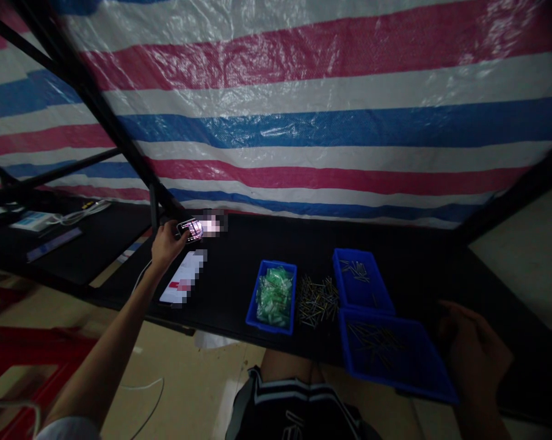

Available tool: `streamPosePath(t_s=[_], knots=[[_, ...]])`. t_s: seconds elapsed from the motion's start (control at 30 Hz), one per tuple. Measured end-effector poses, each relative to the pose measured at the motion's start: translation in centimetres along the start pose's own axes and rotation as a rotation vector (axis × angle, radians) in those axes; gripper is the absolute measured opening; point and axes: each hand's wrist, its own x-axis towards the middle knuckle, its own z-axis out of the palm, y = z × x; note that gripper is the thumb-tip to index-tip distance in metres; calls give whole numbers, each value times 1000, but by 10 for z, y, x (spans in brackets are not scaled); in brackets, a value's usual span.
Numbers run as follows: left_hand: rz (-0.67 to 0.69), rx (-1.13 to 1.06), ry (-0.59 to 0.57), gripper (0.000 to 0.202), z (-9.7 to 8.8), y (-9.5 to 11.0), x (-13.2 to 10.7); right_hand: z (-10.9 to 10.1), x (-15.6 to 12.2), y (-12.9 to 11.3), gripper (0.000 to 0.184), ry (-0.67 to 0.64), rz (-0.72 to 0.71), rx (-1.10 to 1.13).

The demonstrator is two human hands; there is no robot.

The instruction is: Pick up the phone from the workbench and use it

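Note:
My left hand (167, 242) reaches far forward over the black table (239, 287) and grips a small lit device (191, 228) at the table's back left. Just in front of it a phone with a lit screen (182, 279) lies flat on the table. My right hand (475, 351) rests on the table's right side, beside a large blue tray (422, 379) of thin metal pins. Its fingers are curled in the dark and I cannot make out whether they hold anything.
A blue bin of green plastic pieces (272, 298) sits mid-table, beside loose metal pins (316, 300) and a smaller blue bin (359, 278). A striped tarp (303, 110) hangs behind black frame bars. Another table (65, 238) with cables stands left; a red stool (24, 360) is below.

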Motion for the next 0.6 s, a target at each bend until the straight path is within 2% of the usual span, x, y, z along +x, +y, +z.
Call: streamPosePath(t_s=[0.33,0.6], knots=[[-7,9,-3,66,7,19,3,1,-2,-9,32,30,64,25],[18,-30,3,58,3,1,3,-1,0,-1,32,14,4,-7]])
